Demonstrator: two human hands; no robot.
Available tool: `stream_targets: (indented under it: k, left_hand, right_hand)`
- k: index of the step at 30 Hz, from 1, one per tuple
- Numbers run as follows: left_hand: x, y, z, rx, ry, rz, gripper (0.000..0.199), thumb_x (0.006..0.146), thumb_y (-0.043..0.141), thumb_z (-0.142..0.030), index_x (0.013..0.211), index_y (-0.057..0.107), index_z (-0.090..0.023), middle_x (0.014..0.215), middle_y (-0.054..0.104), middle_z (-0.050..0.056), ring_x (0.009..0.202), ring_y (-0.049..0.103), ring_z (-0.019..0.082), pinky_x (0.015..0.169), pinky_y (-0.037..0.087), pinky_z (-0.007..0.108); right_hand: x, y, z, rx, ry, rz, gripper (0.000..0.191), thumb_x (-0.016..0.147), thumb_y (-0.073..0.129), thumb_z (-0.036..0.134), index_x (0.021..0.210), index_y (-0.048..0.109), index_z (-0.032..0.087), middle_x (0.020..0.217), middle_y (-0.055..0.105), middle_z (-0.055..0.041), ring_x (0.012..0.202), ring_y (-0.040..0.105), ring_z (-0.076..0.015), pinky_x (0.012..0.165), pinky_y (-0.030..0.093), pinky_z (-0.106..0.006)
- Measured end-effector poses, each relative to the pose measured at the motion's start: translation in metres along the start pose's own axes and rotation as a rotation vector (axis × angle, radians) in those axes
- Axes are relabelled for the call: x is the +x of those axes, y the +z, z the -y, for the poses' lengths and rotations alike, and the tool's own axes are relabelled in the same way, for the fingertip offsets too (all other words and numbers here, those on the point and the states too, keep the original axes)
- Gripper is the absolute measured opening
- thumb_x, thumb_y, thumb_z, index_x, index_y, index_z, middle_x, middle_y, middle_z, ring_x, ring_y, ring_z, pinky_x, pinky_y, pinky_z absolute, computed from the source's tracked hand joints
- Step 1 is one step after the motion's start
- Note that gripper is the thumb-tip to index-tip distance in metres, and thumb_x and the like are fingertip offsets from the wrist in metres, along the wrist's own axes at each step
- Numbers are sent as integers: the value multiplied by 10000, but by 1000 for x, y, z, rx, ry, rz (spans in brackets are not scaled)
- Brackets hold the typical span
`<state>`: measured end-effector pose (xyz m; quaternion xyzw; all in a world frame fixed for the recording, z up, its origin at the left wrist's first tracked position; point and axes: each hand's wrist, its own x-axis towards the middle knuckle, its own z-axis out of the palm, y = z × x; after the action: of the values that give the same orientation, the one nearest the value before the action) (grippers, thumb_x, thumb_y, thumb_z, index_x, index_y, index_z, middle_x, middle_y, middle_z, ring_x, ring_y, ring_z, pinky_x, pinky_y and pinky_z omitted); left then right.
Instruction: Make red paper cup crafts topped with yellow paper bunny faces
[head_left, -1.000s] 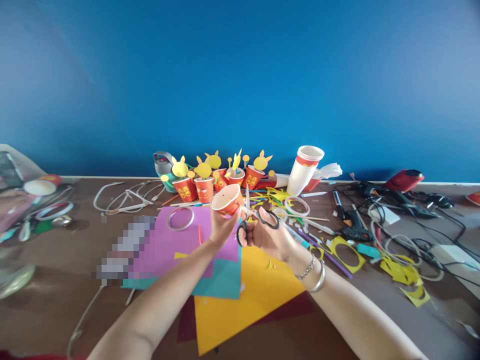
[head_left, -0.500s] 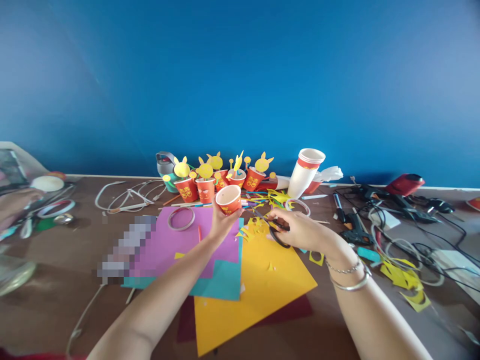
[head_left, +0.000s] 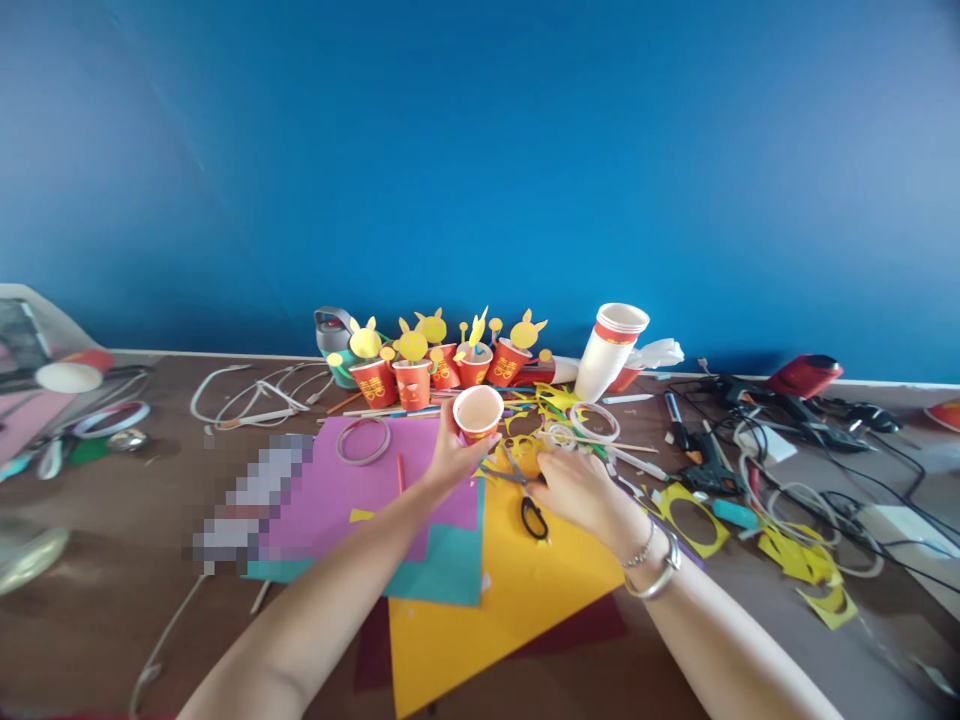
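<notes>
My left hand (head_left: 450, 450) grips a red-and-white paper cup (head_left: 478, 412), its mouth tilted towards me; the inside looks bare. To its right, my right hand (head_left: 577, 490) is closed around one handle of black-handled scissors (head_left: 525, 488). The scissors' other ring shows free below the fingers, and the blades point up and left, a little apart, near the cup. Under the hands lie a yellow sheet (head_left: 525, 580), a teal sheet (head_left: 442, 570) and a purple sheet (head_left: 375, 500). Yellow paper scraps lie around the blades.
Several red cups (head_left: 373, 384) with yellow paper rabbit-like heads line the wall. A tall cup stack (head_left: 604, 350) leans behind. Tape rolls (head_left: 363, 441), glue guns (head_left: 705, 465), tangled cables (head_left: 795, 500) and cut yellow paper (head_left: 690, 520) lie about. A tipped cup (head_left: 75, 372) is far left.
My left hand has moved the cup slightly right and down. My right hand has moved left and lower, turning the scissors so blades and lower ring show more. The far-left cup has changed position.
</notes>
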<state>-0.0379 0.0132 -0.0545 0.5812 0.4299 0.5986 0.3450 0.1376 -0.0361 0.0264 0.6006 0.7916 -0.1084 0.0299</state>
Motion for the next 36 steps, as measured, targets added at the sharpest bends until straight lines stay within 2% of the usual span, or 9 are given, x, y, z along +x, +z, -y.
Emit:
stream_targets:
  k: [4,7,10,15,18,21,25,29,36]
  left_hand:
    - [-5,3,3,80,-8,78,656,615,793,-303,1120,382,-219,1068,572,66,958,607,206,853,497,375]
    - [-7,2,7,143,9,109,662,618,783,-276,1131,370,-214,1072,556,69,950,601,211,842,495,380]
    - [-8,-1,8,167,43,154,688,634,777,-284,1181,365,-213,1130,551,95,1010,589,232,886,485,408]
    - [-2,-11,-1,156,101,228,682,693,727,-307,1268,373,-209,1254,523,125,1182,524,266,1017,403,452]
    - [10,-22,-11,196,56,227,630,690,736,-347,1227,442,-202,1288,521,132,1211,507,279,1032,384,451]
    - [25,-36,-23,297,-86,343,506,647,764,-357,1073,547,-194,1126,638,108,1054,600,283,941,442,447]
    - [37,-56,-43,556,-29,428,470,609,774,-376,1016,614,-206,1125,657,102,1039,612,295,878,466,387]
    - [38,-75,-67,855,-89,510,398,527,793,-403,853,650,-224,905,683,55,851,652,288,728,463,331]
    - [39,-88,-88,859,-175,619,501,501,783,-559,867,670,-235,1068,661,63,946,634,293,721,443,298]
  right_hand:
    - [14,9,-2,358,-171,-438,482,864,583,362,1302,476,190,1246,616,-133,1143,586,-270,903,481,-377]
    - [27,23,-2,525,-335,-547,347,859,604,308,1188,534,222,1170,629,-96,1088,597,-234,905,487,-359]
    - [35,34,-2,601,-392,-548,157,867,591,264,1016,585,216,1070,635,-84,1004,621,-216,874,499,-352]
    - [38,34,-6,756,-399,-485,345,864,588,315,1186,526,211,1153,637,-103,1007,633,-212,852,516,-354]
    - [46,21,-18,794,-254,-460,295,881,526,318,1143,581,193,1064,692,-93,930,668,-202,763,532,-312]
    - [59,4,-32,526,-43,-434,223,878,482,248,911,691,178,904,731,-69,841,681,-202,759,507,-293]
    - [82,-10,-37,103,30,-278,310,900,431,229,1007,722,210,1037,734,-62,969,659,-202,808,455,-261]
    - [104,-6,-28,19,10,-204,323,876,448,205,999,747,208,1049,729,-91,1028,632,-221,855,421,-274]
    - [129,2,-12,-20,-62,-137,355,899,422,230,1096,717,207,1117,701,-116,1047,622,-230,834,423,-277]
